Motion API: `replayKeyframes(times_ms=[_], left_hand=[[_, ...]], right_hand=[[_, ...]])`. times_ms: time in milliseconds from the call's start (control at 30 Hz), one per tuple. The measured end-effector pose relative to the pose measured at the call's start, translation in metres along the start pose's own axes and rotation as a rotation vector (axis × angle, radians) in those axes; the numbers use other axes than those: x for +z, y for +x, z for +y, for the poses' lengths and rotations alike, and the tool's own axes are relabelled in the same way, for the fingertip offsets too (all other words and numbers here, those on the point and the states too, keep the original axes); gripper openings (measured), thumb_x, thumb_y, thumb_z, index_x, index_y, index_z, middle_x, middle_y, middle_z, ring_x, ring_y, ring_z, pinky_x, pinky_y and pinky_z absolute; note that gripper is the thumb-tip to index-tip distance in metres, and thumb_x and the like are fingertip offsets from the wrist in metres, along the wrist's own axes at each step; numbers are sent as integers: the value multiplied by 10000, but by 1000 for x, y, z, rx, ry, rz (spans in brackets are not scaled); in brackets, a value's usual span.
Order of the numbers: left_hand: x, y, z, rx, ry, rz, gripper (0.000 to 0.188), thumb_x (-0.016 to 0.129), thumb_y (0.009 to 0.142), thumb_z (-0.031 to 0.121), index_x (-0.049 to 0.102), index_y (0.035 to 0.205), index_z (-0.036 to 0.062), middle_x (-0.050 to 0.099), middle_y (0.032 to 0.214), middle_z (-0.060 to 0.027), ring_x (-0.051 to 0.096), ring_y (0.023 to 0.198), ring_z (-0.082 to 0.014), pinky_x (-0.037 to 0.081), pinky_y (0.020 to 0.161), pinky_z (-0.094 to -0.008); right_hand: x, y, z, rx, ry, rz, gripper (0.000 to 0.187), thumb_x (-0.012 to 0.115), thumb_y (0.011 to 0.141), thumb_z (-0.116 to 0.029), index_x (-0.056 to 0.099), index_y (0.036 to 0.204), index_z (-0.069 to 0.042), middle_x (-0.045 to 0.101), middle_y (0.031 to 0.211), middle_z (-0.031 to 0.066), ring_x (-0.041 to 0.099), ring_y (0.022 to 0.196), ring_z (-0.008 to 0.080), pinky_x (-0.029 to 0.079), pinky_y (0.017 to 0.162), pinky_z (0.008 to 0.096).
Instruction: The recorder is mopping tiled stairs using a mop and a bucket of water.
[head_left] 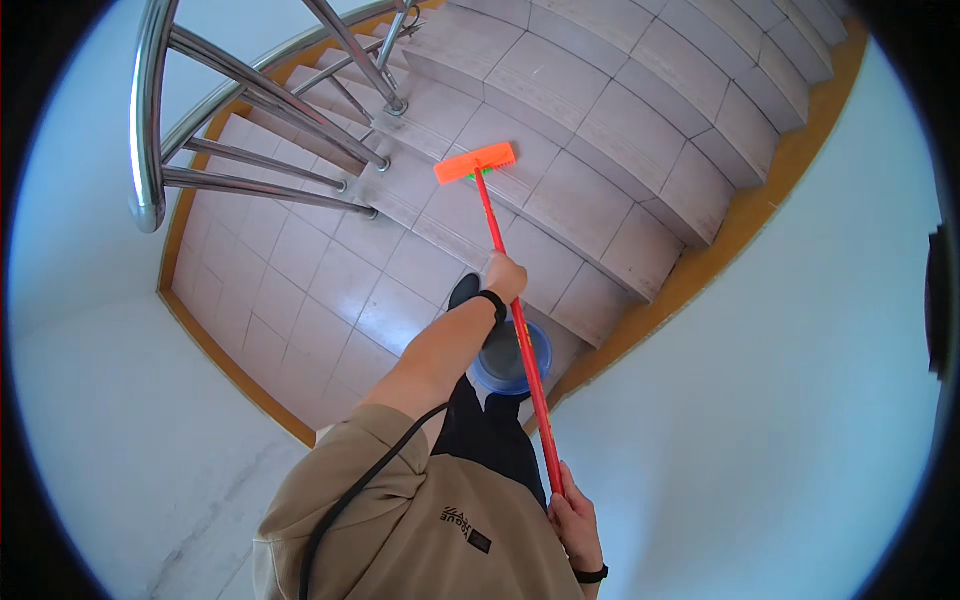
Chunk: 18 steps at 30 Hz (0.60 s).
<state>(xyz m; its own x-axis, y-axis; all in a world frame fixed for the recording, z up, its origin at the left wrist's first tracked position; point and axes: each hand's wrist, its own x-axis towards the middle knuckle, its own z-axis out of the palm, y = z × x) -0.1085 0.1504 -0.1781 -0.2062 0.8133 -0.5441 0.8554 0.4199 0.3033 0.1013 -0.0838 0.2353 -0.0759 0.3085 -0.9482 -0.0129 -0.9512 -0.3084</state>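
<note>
Orange brush head (455,168) o/ tiled stairs (620,120).
We grip red pole (529,365) w/ L hand (507,278), R hand (577,522) clasps its lower end; blue basin (544,352) below.

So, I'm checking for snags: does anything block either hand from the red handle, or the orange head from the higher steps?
Nothing visible does. Left hand and right hand both grip the red handle directly; no object shows between the orange head and the higher steps. The steel railing stands to the left.

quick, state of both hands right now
Left hand: closed, holding the red pole partway along.
Right hand: closed, holding the red pole near its lower end.
</note>
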Motion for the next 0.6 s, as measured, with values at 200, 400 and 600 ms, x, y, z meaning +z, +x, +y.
replayKeyframes(times_ms=[200, 400, 600], left_hand=[[-55, 57, -60, 210, 565, 1, 167, 581, 865, 177, 733, 915, 131, 684, 742, -11, 649, 724, -222, 384, 642, -415], [-159, 80, -58, 290, 750, -271, 199, 563, 876, 137, 689, 1002, 50, 676, 841, -63, 655, 784, -227, 419, 635, -403], [-188, 102, -80, -396, -438, -49, 361, 459, 932, 99, 449, 1232, -103, 629, 975, -162, 666, 853, -285, 506, 754, -296]], right_hand=[[48, 38, -45, -13, -111, -101, 563, 462, 960, -74, 322, 1498, -163, 435, 643, -60, 336, 479, 32, 270, 437, 186], [99, 65, -88, -41, -116, -136, 579, 453, 968, -74, 286, 1512, -182, 424, 639, -62, 326, 459, 34, 256, 412, 188], [129, 79, -109, -62, -123, -174, 578, 444, 973, -76, 272, 1516, -174, 413, 642, -61, 324, 459, 31, 256, 411, 185]])
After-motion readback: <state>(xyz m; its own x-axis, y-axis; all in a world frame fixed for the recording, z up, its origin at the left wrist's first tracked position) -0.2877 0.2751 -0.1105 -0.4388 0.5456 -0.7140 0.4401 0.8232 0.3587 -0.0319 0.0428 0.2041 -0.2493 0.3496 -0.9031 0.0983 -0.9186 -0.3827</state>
